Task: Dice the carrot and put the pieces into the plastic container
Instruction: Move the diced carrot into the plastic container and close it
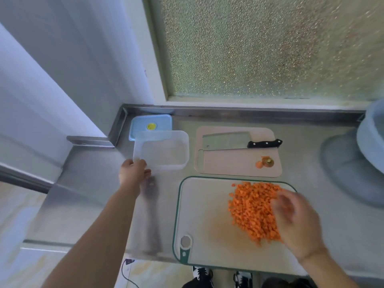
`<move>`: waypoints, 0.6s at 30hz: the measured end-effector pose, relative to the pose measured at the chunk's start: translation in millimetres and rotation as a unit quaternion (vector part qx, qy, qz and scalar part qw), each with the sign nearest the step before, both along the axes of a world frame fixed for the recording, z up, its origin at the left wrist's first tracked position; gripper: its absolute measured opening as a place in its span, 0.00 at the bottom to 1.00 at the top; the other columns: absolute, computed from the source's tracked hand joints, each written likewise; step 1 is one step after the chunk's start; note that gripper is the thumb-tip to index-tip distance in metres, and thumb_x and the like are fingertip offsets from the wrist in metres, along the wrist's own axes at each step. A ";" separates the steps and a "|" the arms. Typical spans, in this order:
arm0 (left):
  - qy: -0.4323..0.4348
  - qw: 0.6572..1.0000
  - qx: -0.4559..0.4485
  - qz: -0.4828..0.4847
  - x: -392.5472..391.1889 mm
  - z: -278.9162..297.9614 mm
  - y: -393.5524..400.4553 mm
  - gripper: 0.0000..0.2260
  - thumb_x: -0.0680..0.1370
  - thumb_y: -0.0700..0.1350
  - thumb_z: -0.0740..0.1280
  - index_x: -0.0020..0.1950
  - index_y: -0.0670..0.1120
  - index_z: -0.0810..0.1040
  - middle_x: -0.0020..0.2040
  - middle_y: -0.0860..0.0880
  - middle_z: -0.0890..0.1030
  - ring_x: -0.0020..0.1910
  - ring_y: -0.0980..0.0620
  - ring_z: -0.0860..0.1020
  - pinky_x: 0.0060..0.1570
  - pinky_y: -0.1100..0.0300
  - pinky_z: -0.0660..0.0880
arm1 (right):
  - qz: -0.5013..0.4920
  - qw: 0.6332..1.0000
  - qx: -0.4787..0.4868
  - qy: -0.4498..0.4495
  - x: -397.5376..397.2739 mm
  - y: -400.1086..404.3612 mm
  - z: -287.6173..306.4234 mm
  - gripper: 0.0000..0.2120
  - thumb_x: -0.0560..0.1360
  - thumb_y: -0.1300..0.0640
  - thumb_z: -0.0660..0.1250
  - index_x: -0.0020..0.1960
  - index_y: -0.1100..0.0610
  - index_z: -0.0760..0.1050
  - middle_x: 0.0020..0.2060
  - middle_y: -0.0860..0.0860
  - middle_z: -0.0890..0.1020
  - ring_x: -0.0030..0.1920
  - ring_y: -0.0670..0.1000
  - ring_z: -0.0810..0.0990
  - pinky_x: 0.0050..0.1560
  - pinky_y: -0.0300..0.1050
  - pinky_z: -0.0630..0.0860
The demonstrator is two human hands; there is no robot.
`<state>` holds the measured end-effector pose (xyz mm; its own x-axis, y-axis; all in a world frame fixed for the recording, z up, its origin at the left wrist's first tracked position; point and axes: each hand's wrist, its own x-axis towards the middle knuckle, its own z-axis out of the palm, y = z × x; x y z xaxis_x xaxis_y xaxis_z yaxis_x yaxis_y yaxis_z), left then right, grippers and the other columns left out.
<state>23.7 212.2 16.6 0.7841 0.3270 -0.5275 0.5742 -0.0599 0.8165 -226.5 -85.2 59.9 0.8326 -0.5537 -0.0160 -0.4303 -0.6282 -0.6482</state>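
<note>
The left hand grips the near-left corner of the clear plastic container, left of centre; the right hand, blurred, fingers loosely spread, rests on the diced carrot heaped on the green-rimmed cutting board, lower right

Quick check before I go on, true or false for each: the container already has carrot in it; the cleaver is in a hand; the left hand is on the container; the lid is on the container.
1. The container already holds carrot. False: it is empty; the carrot pieces lie on the cutting board.
2. The cleaver is in a hand. False: it lies on the pink board.
3. The left hand grips the container's near corner. True.
4. The lid is on. False: it lies behind the container.
</note>
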 end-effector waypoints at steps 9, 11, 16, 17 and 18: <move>-0.077 0.988 -0.076 -0.112 -148.0 41.9 -12.7 0.20 0.70 0.42 0.72 0.62 0.44 0.77 0.51 0.44 0.81 0.41 0.46 0.81 0.42 0.55 0.81 | 0.148 0.963 0.225 0.012 58.4 61.1 22.8 0.24 0.79 0.41 0.56 0.72 0.48 0.63 0.62 0.43 0.75 0.50 0.44 0.81 0.51 0.49 0.81; -0.074 0.978 -0.103 -0.166 -193.9 50.4 -18.8 0.25 0.66 0.50 0.72 0.63 0.49 0.76 0.53 0.43 0.81 0.46 0.43 0.83 0.46 0.53 0.83 | 0.143 0.971 0.190 -0.027 26.1 47.2 18.3 0.19 0.80 0.48 0.57 0.71 0.49 0.67 0.60 0.46 0.78 0.53 0.43 0.80 0.53 0.46 0.80; 0.017 0.945 -0.238 -0.223 -280.8 27.1 -32.0 0.42 0.57 0.63 0.82 0.67 0.52 0.74 0.58 0.41 0.79 0.58 0.39 0.81 0.51 0.53 0.80 | 0.141 0.970 0.193 -0.038 -73.7 6.3 6.1 0.17 0.79 0.50 0.62 0.67 0.48 0.73 0.51 0.44 0.82 0.45 0.45 0.82 0.44 0.49 0.82; 0.033 0.942 -0.244 -0.228 -294.6 18.8 -35.4 0.47 0.54 0.63 0.84 0.69 0.52 0.73 0.59 0.42 0.80 0.60 0.38 0.81 0.51 0.54 0.81 | 0.158 0.969 0.188 -0.032 -88.2 0.8 1.7 0.16 0.78 0.48 0.62 0.65 0.45 0.73 0.51 0.44 0.82 0.44 0.44 0.83 0.44 0.46 0.81; 0.047 0.939 -0.249 -0.234 -307.9 10.6 -38.6 0.50 0.51 0.62 0.85 0.70 0.50 0.73 0.58 0.42 0.81 0.60 0.38 0.81 0.51 0.55 0.81 | 0.175 0.967 0.184 -0.025 -100.2 -5.2 -4.1 0.14 0.77 0.47 0.63 0.62 0.42 0.73 0.50 0.44 0.82 0.43 0.43 0.83 0.44 0.41 0.80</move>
<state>-284.2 173.6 27.2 0.7234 -0.3469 -0.5970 0.6502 0.0514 0.7580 -326.7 -90.4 55.8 0.9727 -0.2022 -0.1134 -0.1956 -0.4530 -0.8698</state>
